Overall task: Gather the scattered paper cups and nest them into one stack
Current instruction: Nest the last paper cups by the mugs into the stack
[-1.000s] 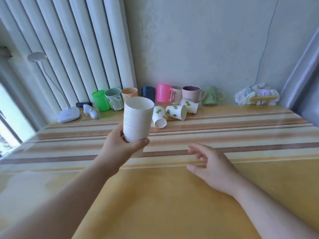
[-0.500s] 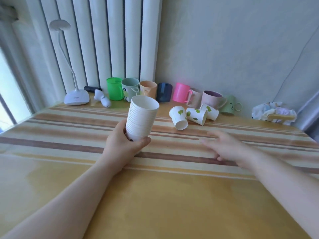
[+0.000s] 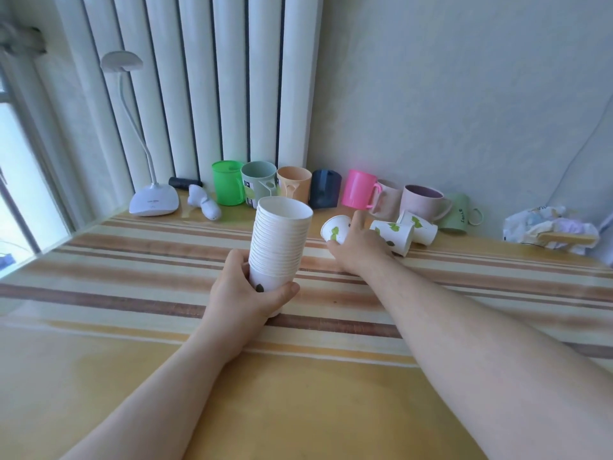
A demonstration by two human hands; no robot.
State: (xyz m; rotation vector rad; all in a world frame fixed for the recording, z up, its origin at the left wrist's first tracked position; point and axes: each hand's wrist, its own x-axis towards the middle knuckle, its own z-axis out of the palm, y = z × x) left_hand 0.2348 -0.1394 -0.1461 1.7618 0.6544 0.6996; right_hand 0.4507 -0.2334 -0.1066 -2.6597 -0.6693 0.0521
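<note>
My left hand [image 3: 243, 293] grips the bottom of a tall stack of nested white paper cups [image 3: 280, 240], held upright just above the striped table [image 3: 132, 270]. Three loose paper cups with green leaf prints lie on their sides farther back. My right hand [image 3: 360, 245] is stretched out to the nearest cup [image 3: 335, 228], fingers curled around it, thumb under its rim. The second cup [image 3: 394, 235] lies just right of that hand. The third cup [image 3: 418, 227] rests behind the second.
A row of coloured mugs [image 3: 360, 189] lines the wall behind the loose cups. A white desk lamp [image 3: 154, 200] and a small white object [image 3: 204, 204] stand at the back left. A crumpled bag [image 3: 550, 229] lies at the back right.
My right hand has reached forward from the middle of the table to the nearest lying cup and closed around it. The stack in my left hand stays put.
</note>
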